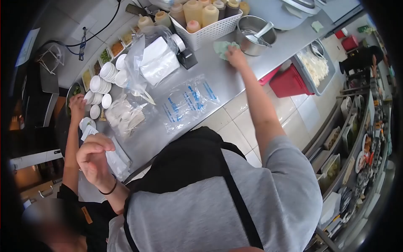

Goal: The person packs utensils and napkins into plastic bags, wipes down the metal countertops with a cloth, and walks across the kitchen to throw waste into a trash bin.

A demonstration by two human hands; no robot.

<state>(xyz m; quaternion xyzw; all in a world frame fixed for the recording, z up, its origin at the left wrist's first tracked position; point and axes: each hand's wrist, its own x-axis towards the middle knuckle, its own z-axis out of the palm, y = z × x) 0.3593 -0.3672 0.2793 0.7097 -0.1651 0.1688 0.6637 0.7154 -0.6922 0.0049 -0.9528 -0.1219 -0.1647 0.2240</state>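
Observation:
On the steel counter, my right hand (pixel 236 57) presses a light green cloth (pixel 222 49), just left of a metal pot (pixel 251 45) with a ladle handle in it. My left hand (pixel 95 158) is raised above the counter's near left edge, its fingers curled; nothing shows in it, though the inside of the palm is partly hidden. Between my hands lie a clear plastic bag with blue print (pixel 189 103), a bag of white utensils (pixel 125 115) and a packet of white bags (pixel 158 59).
A co-worker in black, at the left, reaches a hand (pixel 77 106) toward stacked white lids (pixel 100 85). A white basket (pixel 205 35) holds squeeze bottles. Red bin (pixel 289 82) and grey tub (pixel 325 86) stand beyond the counter edge; shelves (pixel 344 138) are at right.

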